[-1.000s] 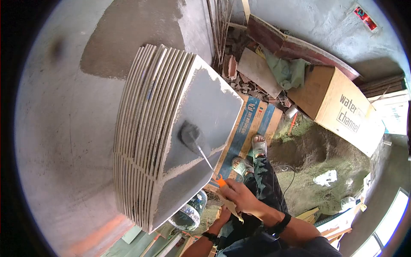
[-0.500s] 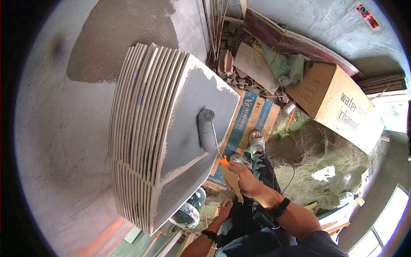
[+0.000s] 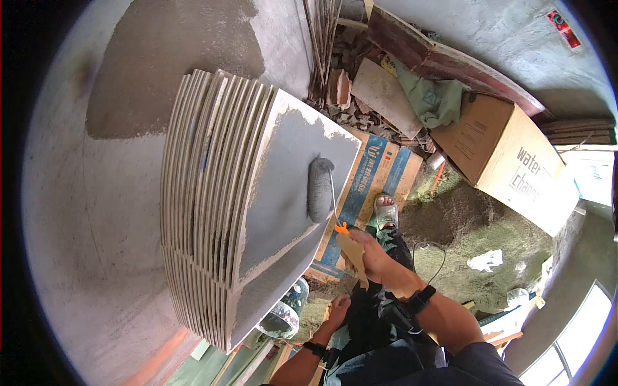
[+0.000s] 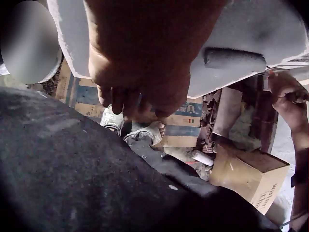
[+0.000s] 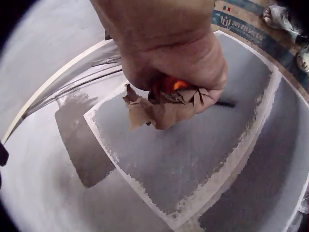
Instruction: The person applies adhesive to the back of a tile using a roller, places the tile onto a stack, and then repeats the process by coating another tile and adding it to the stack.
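Observation:
My right hand (image 3: 374,258) grips the orange handle (image 3: 341,228) of a paint roller; a torn piece of brown paper (image 5: 164,113) is wrapped round the grip inside the fingers. The grey-coated roller sleeve (image 3: 320,191) lies over the grey-coated face of the front tile (image 3: 277,186), near its right edge. That tile fronts a stack of large tiles (image 3: 193,186) leaning on the wall, and a bare pale strip crosses its coating. My left hand (image 3: 338,310) hangs beside the leg with fingers loosely bent and holds nothing, as the left wrist view shows.
A paint-spattered bucket (image 3: 281,320) stands below the tiles. Flattened cardboard (image 3: 373,170) lies under the feet. Beyond are broken rubble (image 3: 364,116), a "water channel" carton (image 3: 515,164) and a green sack (image 3: 432,100). A thin cable (image 3: 444,260) loops near the right leg.
The roller has moved right across the tile face towards its right edge, and its sleeve has turned more upright in view. My right hand moved with it; the left hand stays low by the leg.

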The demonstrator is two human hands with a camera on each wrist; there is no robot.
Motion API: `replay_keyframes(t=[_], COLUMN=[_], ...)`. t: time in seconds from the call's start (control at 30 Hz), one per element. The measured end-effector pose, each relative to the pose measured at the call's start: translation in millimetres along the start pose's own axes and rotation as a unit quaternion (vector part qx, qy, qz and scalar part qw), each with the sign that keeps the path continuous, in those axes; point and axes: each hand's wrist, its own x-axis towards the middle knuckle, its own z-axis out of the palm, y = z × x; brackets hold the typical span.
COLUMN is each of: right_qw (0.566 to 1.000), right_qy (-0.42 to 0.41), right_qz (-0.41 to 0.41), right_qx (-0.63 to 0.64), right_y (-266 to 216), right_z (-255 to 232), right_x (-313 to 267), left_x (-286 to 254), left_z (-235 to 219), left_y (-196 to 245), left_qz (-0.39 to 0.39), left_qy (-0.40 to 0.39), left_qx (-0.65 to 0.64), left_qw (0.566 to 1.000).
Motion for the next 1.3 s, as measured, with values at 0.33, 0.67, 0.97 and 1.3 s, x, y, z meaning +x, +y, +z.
replay_keyframes(t=[0.33, 0.67, 0.97, 1.3], right_qw=[1.0, 0.999, 0.995, 0.986], right_qy=[-0.002, 0.002, 0.016, 0.021], right_qz=[0.021, 0.028, 0.059, 0.085], right_qx=[0.007, 0.021, 0.08, 0.143], right_y=[-23.6, -41.6, -52.5, -56.2], right_z=[-15.2, -38.6, -60.7, -102.3], right_x=[22.6, 56.4, 95.7, 159.2], left_x=[9.1, 15.1, 20.5, 20.7], left_z=[4.1, 17.7, 28.1, 39.5], left_y=[10.0, 19.8, 35.0, 32.9], left_qz=[0.002, 0.01, -0.017, -0.02], left_qy=[0.003, 0.01, 0.022, 0.029], left_qx=[0.029, -0.061, 0.024, -0.067], left_qw=[1.0, 0.998, 0.999, 0.997])
